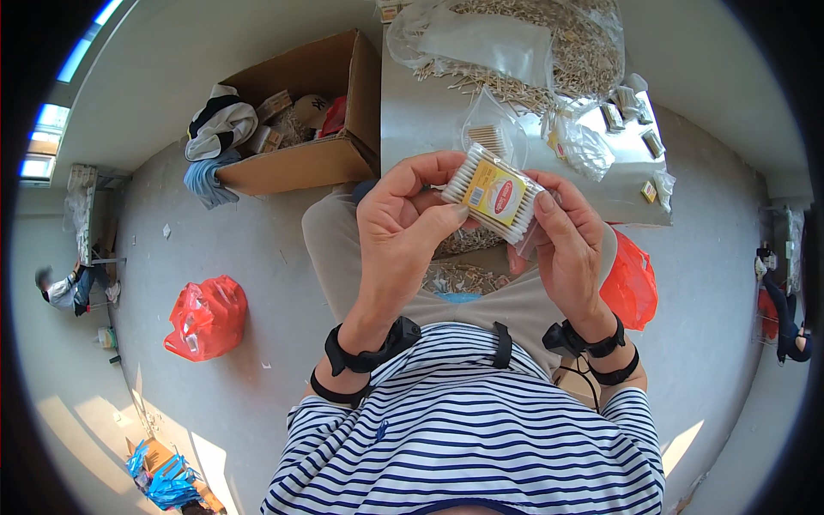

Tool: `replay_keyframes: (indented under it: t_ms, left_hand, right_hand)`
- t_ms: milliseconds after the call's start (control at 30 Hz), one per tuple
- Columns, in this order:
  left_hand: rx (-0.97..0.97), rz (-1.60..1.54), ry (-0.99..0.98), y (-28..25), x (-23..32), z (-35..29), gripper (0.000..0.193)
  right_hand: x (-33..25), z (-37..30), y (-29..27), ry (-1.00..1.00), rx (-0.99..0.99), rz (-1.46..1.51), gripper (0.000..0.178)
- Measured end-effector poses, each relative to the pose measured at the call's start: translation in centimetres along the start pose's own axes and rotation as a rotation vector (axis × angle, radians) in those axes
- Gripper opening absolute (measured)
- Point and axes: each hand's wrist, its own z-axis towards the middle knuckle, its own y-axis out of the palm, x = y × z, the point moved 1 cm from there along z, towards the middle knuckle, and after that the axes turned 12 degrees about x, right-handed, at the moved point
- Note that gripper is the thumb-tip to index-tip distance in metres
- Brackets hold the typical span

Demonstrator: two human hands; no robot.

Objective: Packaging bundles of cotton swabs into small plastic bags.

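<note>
In front of my lap I hold a pack of cotton swabs [487, 190], tilted, with white tips along two edges and a yellow label carrying a red oval. My left hand [402, 225] grips its left side, the thumb lying on the near edge. At its right end my right hand [568, 230] has the thumb on top, and clear plastic film hangs by those fingers. Just beyond the pack, on the metal table [412, 129], lies a clear plastic bag [508, 116] with a small row of swabs in it.
A large clear bag of loose swabs [584, 56] covers the table's far part. Small packs [650, 142] and crumpled plastic [584, 150] lie at its right. An open cardboard box [300, 163] stands left. Red plastic bags [206, 318] flank me. Other people are visible at both sides.
</note>
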Motion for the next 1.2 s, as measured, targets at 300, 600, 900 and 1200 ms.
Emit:
replay_keyframes:
  t_ms: [300,600,900,1200]
  left_hand:
    - [0.051,0.008,0.036,-0.1,-0.1,0.0,0.036]
    - [0.035,-0.027,-0.006,-0.3,-0.3,0.0,0.036]
    - [0.077,0.000,0.021,-0.7,-0.6,0.0,0.032]
    - [-0.014,0.036,-0.136,-2.0,0.1,1.5,0.034]
  right_hand:
    - [0.6,-0.2,0.2,-0.045,0.010,-0.075,0.033]
    - [0.7,0.0,0.1,0.012,-0.001,0.031,0.032]
    - [1.1,-0.5,0.6,-0.052,0.005,-0.057,0.030]
    - [0.1,0.0,-0.2,-0.018,-0.025,-0.178,0.028]
